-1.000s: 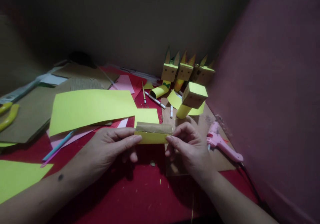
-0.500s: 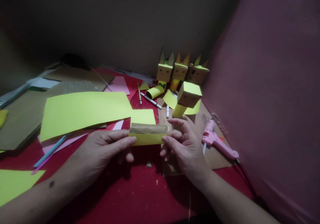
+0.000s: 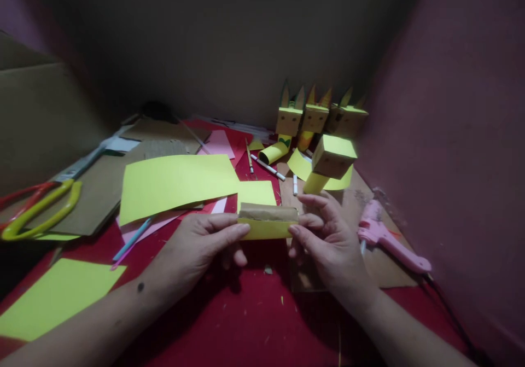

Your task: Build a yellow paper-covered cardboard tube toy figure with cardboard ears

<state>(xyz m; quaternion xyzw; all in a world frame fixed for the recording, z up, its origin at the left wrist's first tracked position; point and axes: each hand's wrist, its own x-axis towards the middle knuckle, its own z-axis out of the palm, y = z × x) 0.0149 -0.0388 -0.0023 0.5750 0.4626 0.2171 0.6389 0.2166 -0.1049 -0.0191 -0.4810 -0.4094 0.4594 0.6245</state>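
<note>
Pinching noted at both ends of brown-and-yellow piece (image 3: pixel 268 227): 9 o'clock end held between thumb and fingers of left hand (image 3: pixel 200 244), 3 o'clock end likewise by right hand (image 3: pixel 334 249). Pink glue gun (image 3: pixel 391 241) seen at 3 o'clock, beyond right hand; yellow sheet (image 3: pixel 176 185) at 10.

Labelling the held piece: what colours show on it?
The held piece is brown along its top, yellow below; best seen in the head view.

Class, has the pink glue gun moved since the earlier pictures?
No. Judged against the cardboard sheet under it, the pink glue gun lies in the same spot; both appear farther right because the camera's view shifted.
</note>
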